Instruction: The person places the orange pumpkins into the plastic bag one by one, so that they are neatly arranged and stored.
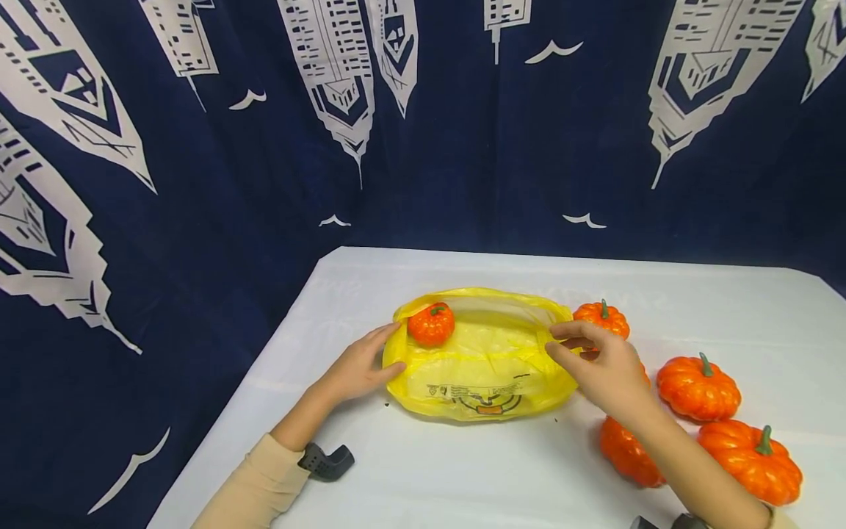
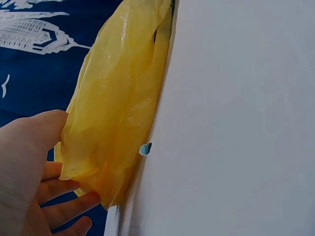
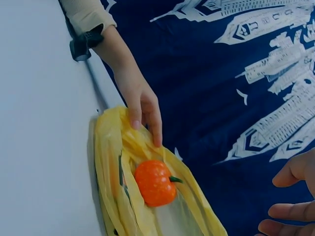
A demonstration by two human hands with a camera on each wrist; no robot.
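Note:
A yellow plastic bag [image 1: 489, 375] lies on the table with its mouth spread wide, and a small orange pumpkin [image 1: 431, 325] sits inside at its left end. My left hand [image 1: 360, 367] touches the bag's left edge, thumb and fingers spread and relaxed; in the left wrist view the thumb of that hand [image 2: 24, 157] lies against the yellow plastic [image 2: 113, 98]. My right hand [image 1: 611, 367] is at the bag's right edge, fingers loosely bent. The right wrist view has this hand [image 3: 295, 196] with parted fingers and nothing held, beside the bag [image 3: 110, 162] and pumpkin [image 3: 155, 183].
Several larger orange pumpkins stand at the right of the white table [image 1: 463, 470], among them one behind my right hand [image 1: 603, 317], one farther right [image 1: 699, 388] and one near the front [image 1: 753, 459]. A dark blue patterned curtain [image 1: 449, 184] hangs behind.

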